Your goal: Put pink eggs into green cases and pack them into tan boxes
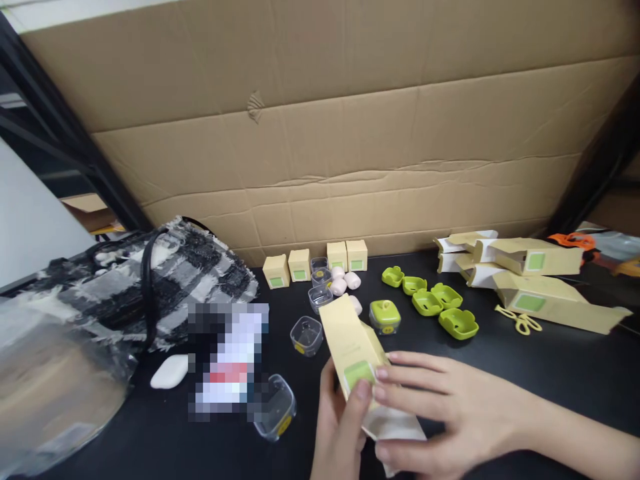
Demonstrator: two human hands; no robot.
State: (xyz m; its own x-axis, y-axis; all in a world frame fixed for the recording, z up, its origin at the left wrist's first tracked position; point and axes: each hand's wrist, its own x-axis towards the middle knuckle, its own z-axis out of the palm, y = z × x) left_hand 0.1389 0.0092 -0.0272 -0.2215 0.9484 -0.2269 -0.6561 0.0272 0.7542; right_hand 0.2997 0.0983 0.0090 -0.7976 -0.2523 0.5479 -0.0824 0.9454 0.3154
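A pale yellow cardboard box (347, 337) with a green window is tilted in front of me, its lower end open and showing white inside. My left hand (340, 427) grips it from the left, thumb over the front beside the window. My right hand (440, 400) has its fingertips on the box's right side and its thumb by the white lower flap. Just beyond the box stands a small clear container (385, 317) with a green lid. Clear plastic cups (307, 336) sit to the left, and several green lids (459, 323) lie to the right.
Small closed boxes (277, 271) line the cardboard wall (350, 133), near pale pink rounded pieces (339, 287). Opened cartons (550, 300) and yellow scissors (520, 321) lie right. At left are a plaid bag (200, 267), a white case (170, 371) and a plastic-wrapped bundle (55, 393).
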